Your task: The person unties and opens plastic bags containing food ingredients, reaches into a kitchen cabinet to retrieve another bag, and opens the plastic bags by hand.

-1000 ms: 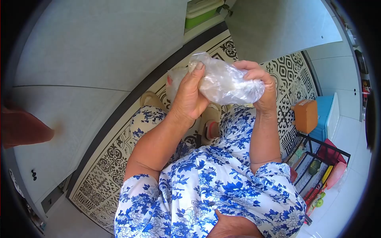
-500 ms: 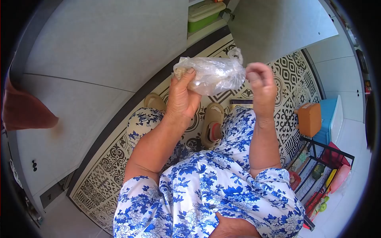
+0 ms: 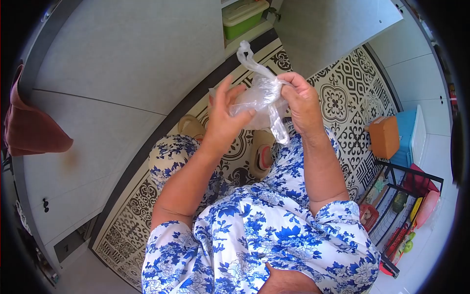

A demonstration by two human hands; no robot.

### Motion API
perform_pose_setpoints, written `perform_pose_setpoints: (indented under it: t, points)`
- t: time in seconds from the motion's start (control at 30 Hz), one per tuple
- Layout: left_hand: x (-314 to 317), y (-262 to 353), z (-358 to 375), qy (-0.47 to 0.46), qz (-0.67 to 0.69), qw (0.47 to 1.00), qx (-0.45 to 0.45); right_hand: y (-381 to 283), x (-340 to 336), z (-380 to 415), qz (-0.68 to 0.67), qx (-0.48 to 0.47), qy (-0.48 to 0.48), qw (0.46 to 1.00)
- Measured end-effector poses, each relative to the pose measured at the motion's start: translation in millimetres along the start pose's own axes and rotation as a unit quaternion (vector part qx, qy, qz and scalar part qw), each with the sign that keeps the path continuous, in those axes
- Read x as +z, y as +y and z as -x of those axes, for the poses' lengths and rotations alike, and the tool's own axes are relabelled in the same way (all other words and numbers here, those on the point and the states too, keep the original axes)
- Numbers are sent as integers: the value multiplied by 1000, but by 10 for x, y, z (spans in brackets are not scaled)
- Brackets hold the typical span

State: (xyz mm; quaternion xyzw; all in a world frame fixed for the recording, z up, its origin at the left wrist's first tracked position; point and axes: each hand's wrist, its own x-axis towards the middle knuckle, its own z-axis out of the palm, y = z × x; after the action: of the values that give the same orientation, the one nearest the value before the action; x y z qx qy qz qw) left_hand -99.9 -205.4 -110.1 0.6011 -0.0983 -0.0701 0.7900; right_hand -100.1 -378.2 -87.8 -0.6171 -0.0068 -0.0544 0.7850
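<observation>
A clear plastic bag [image 3: 259, 98] is up in front of me, its knotted neck pinched between the thumb and fingers of my right hand [image 3: 302, 104]. One twisted handle sticks up and another hangs down beside that hand. What lies inside the bag cannot be made out through the crumpled film. My left hand [image 3: 224, 115] is at the bag's other end, fingers apart, with the thumb against or just in front of the plastic.
A cabinet door [image 3: 338, 34] stands open ahead, near a green box with a pale lid [image 3: 245, 18] on a shelf. To the right are an orange box [image 3: 383, 137], a blue bin [image 3: 409, 137] and a black wire rack [image 3: 391, 196]. A brown cloth [image 3: 36, 127] hangs at left.
My right hand has moved left and taken hold of the bag's neck. My left hand has loosened its grip and spread its fingers. The bag has turned, and its handles now show.
</observation>
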Motion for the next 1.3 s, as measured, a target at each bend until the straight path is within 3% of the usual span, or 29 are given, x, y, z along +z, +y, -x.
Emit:
perform_pose_setpoints:
  t: [0.03, 0.07, 0.1, 0.23, 0.27, 0.33, 0.47, 0.57, 0.67, 0.8, 0.87, 0.97, 1.1, 1.17, 1.2, 1.27, 1.3]
  points:
    - [-17, 0, -4, 0, -1, 1000, -1, 2, 22, 3, -1, 1, 0, 1000]
    - [-47, -4, -18, -38, -162, 979, 115, 3, 53, 5, 46, -11, -2, 999]
    - [-66, -7, -18, -74, -317, 918, 225, 9, 77, 18, 93, -21, -7, 995]
    - [-64, -37, -82, -23, -394, 882, 255, 39, 150, -4, 142, -55, -39, 988]
    - [-81, -27, -77, -22, -396, 882, 254, 44, 156, -15, 141, -54, -40, 988]
    - [-85, 57, -75, -22, -330, 933, 145, 58, 145, -34, 144, -52, -26, 988]
    - [-74, 124, -58, 23, -246, 966, 81, -33, 114, -9, 203, -84, 7, 976]
    - [-123, 132, -101, 87, 5, 996, -3, -27, 25, -46, 225, -77, 19, 971]
    - [-205, 37, -177, 108, 84, 991, 11, 72, -47, -97, 138, -75, 55, 986]
    - [-171, 53, -167, 92, 43, 995, 9, 60, 23, -80, 131, -60, 17, 989]
    - [-142, 39, -130, 42, -23, 999, 6, 63, 61, -67, 133, -53, 0, 990]
    - [-89, 58, -90, 35, -56, 998, -20, 50, 80, -62, 196, -26, -32, 980]
    - [-68, 188, -20, -11, -15, 1000, -13, 62, 40, -76, 206, -25, -26, 978]
    - [-1, 242, 39, -23, -236, 968, 76, 49, 25, -57, 186, -33, -7, 982]
    - [-6, 216, 22, -23, -236, 968, 76, 27, 43, -50, 191, -59, -24, 979]
    - [-41, 128, -39, 20, -168, 985, -17, 28, 57, -55, 196, -85, -42, 976]
    - [-31, 152, -51, 46, -85, 995, -25, 51, 59, -66, 173, -89, -21, 981]
